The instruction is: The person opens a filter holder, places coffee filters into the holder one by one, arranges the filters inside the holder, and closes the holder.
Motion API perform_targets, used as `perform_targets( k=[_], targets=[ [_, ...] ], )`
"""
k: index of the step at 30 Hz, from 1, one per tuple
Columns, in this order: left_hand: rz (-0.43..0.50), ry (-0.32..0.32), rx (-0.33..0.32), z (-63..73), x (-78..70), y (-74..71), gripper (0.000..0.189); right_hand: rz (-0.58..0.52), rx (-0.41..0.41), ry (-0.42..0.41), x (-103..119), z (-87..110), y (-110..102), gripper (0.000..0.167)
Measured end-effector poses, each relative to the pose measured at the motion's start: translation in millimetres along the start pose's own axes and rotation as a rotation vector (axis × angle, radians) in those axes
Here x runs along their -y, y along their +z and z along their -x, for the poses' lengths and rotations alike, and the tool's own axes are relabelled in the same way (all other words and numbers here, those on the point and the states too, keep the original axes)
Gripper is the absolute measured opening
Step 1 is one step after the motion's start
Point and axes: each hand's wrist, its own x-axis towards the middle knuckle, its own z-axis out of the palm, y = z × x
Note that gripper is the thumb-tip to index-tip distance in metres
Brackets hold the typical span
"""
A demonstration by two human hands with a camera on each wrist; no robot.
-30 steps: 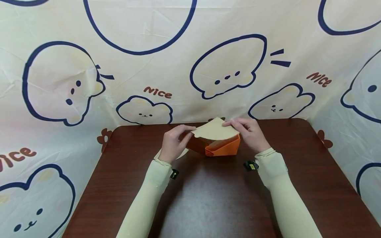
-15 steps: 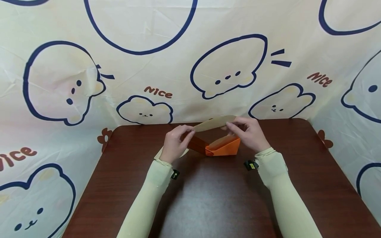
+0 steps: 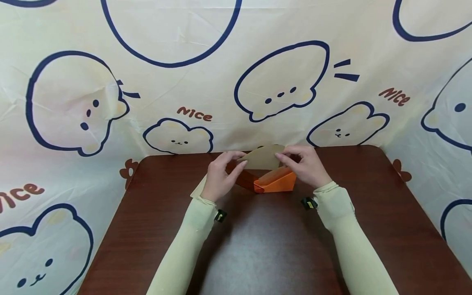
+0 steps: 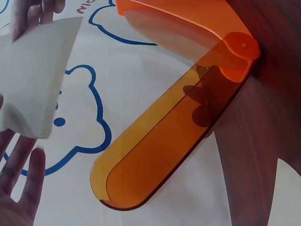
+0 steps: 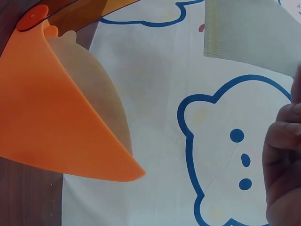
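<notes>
Both hands hold a pale tan paper coffee filter [image 3: 262,157] up behind an orange filter holder [image 3: 278,183]. My left hand [image 3: 223,174] grips the filter's left end, its thumb tip standing away from the index finger. My right hand [image 3: 304,164] pinches the right end between thumb and fingers. In the left wrist view the filter [image 4: 35,75] has a crimped seam along one edge and bends near the left fingers. The holder's amber see-through lid [image 4: 146,146] is swung out on its hinge. More filter paper [image 5: 101,89] stands inside the holder.
Another cream paper piece [image 3: 199,186] lies on the dark wood table [image 3: 273,246], partly hidden behind the left wrist. A printed cloth [image 3: 221,90] with cartoon bears hangs at the table's back edge and sides.
The filter tipped from lying flat over the holder to a narrow edge-on view, then showed its face again. The left hand has shifted slightly right and its thumb has parted from the index finger.
</notes>
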Motion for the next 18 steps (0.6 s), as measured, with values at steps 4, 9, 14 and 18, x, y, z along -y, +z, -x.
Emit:
perform_targets(
  k=[4,9,14,18],
  targets=[
    [-0.057,0.019,-0.013,-1.8,-1.0,2.9,0.018,0.035,-0.012,-0.025,0,-1.0,0,0.014],
    [-0.087,0.012,-0.003,-3.7,-1.8,8.3,0.017,0.086,-0.091,-0.041,1,-1.8,-2,0.008],
    [-0.105,-0.020,0.023,-4.6,0.2,16.9,0.017,0.074,-0.105,-0.058,-1,-2.7,-6,0.011],
    [-0.120,-0.060,0.084,-6.8,2.0,24.8,0.018,0.075,-0.084,-0.056,-6,-2.0,-10,0.015]
  ],
)
